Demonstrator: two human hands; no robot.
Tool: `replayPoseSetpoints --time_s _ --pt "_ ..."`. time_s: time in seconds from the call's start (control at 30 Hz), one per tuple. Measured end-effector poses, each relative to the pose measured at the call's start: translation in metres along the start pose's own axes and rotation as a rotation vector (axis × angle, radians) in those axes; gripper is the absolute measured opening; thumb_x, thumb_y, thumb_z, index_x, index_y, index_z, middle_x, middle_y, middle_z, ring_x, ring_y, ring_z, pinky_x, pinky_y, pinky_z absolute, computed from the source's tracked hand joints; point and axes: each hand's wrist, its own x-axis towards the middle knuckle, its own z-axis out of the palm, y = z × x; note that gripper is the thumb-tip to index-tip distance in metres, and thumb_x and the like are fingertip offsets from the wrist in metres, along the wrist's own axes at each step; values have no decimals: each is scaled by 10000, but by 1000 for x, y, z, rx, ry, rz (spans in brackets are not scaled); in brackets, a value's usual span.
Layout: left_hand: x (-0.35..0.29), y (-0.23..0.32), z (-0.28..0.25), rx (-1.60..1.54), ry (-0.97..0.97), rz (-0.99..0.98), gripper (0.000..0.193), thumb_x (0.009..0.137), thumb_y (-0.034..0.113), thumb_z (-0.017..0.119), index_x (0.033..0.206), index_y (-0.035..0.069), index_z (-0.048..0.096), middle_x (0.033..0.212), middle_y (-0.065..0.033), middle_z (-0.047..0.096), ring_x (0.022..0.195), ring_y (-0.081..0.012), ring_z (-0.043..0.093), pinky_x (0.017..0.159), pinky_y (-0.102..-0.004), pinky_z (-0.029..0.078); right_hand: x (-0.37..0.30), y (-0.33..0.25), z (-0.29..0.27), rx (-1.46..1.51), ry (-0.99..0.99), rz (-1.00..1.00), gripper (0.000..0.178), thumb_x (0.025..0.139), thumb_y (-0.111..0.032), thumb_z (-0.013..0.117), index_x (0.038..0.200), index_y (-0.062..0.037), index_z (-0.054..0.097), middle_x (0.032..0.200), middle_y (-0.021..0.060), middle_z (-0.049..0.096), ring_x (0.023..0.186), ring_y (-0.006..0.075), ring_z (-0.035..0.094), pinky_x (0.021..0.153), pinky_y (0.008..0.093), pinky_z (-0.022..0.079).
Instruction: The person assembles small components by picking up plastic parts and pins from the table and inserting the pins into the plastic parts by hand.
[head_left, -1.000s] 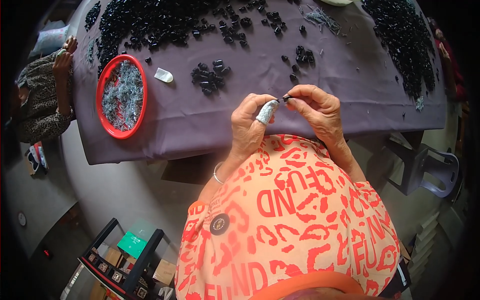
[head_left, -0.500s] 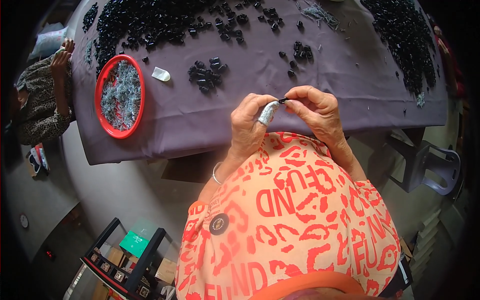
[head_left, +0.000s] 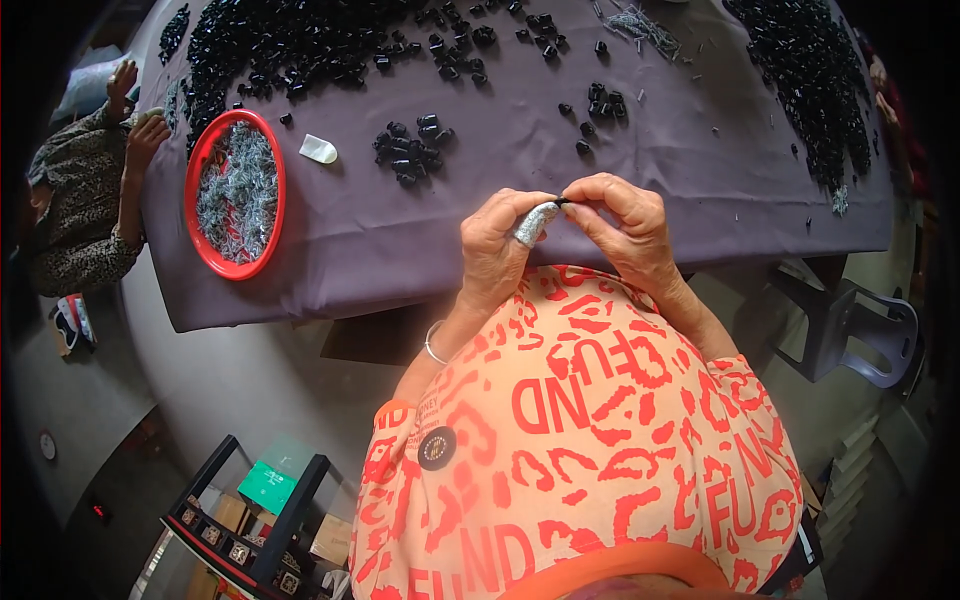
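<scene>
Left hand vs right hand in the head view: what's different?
- Covering: the left hand has a pale grey finger cover on one finger; the right hand shows none.
- Wrist: a light-coloured bracelet circles the left hand's wrist; none shows at the right hand's.

Shared: both have their fingertips brought together at a small black piece.

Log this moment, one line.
right hand: pinching black piece | left hand: at same piece, grip unclear | red basket: grey pieces inside

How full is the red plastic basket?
Partly filled: silvery pieces cover most of the red plastic basket, red showing between; depth unclear.
</scene>
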Motion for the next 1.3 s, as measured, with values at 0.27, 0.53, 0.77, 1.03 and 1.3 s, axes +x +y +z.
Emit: replayPoseSetpoints --time_s 0.27,0.53,0.77,1.03,1.3 --pt "17 -16 -4 673 27 408 246 671 22 703 910 72 681 807 -58 584 764 -231 550 629 -318 459 12 16 1 -434 -27 -306 150 759 68 624 899 22 596 867 135 629 793 260 629 685 320 513" --pt "18 -2 -7 391 -11 -14 248 765 -22 599 1000 37 653 837 -66 628 748 -237 618 652 -319 503 21 13 2 -682 -185 -300 171 736 14 628 901 0 583 823 120 600 769 282 601 669 359 505" --pt "26 7 -13 -18 -254 -459 301 844 9 427 1058 -43 632 852 -74 666 768 -126 642 649 -247 524 19 12 5 -629 -129 -321 346 746 4 621 1082 -22 540 755 99 558 709 267 574 642 368 481" --pt "40 12 -15 -19 -266 -621 221 871 123 568 1008 -20 663 823 -67 678 732 -104 646 583 -222 507 19 18 6 -577 -95 -368 469 704 37 642 1151 -29 514 753 98 554 682 277 560 629 377 467" --pt "45 7 -19 -104 -308 -689 268 828 214 637 981 -3 668 834 -73 686 705 -112 650 564 -221 494 17 29 3 -506 -93 -490 472 688 62 642 1138 -4 515 778 121 563 692 284 567 625 378 465"
